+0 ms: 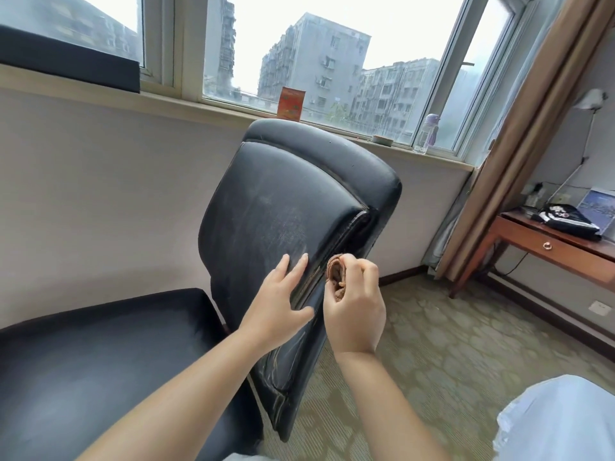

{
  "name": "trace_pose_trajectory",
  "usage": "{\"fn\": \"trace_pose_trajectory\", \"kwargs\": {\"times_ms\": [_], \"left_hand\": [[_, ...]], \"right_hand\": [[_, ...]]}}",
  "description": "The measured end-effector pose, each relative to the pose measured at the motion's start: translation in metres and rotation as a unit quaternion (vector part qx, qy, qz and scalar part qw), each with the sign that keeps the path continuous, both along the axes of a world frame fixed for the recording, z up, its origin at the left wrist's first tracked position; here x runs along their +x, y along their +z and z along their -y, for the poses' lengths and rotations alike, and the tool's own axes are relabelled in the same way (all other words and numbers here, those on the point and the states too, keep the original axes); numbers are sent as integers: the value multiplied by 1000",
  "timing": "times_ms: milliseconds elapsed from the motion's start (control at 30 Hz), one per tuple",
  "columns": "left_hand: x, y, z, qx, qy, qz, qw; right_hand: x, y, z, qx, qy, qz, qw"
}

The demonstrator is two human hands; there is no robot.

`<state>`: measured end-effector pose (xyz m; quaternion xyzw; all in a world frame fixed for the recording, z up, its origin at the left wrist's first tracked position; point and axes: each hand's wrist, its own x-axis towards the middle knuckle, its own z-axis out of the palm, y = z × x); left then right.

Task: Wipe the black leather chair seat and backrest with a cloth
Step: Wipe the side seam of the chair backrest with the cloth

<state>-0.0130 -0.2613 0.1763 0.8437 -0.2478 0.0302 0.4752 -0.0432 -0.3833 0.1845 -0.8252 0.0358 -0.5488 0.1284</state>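
Observation:
The black leather chair stands before me, its worn backrest (286, 207) upright in the middle and its seat (100, 354) at the lower left. My left hand (279, 304) rests flat on the backrest's lower front with fingers straight. My right hand (356, 311) grips a bunched brown cloth (336, 274) and holds it against the backrest's right edge seam.
A windowsill (233, 111) behind the chair carries a red tin (292, 104), a small dish and a purple-capped bottle (429, 133). A brown curtain (519, 134) hangs at the right. A wooden desk (552, 251) stands at the far right on patterned carpet (449, 344).

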Motion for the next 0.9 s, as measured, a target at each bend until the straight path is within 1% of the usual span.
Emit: {"fn": "trace_pose_trajectory", "kwargs": {"times_ms": [100, 267, 300, 333, 400, 467, 533, 633, 667, 767, 900], "left_hand": [[-2, 0, -5, 4, -9, -8, 1000], [-1, 4, -9, 5, -17, -14, 1000], [-1, 4, -9, 1, -18, -14, 1000], [-1, 4, -10, -5, -18, -13, 1000], [-1, 2, -11, -12, -14, -7, 1000], [-1, -2, -12, -3, -10, -2, 1000], [-1, -6, -13, 12, -7, 7, 1000], [0, -8, -14, 17, -3, 16, 1000], [0, -8, -14, 16, -1, 17, 1000], [0, -10, -14, 11, -1, 18, 1000], [0, -11, -14, 9, -6, 10, 1000]], "right_hand": [[1, 1, -2, 37, 34, 18, 999], [2, 23, -6, 128, 74, 66, 987], [4, 25, -5, 129, 75, 67, 987], [6, 24, -4, 113, 70, 61, 989], [10, 15, 1, 50, 51, 38, 997], [7, -2, 3, -2, 28, 22, 999], [2, -11, 3, -10, 26, 21, 999], [-3, -4, -1, 45, 74, 35, 996], [-3, 2, -2, 45, 85, 43, 994], [4, 17, -3, -14, 64, 57, 996], [17, 15, 2, -111, 18, 35, 993]]}}
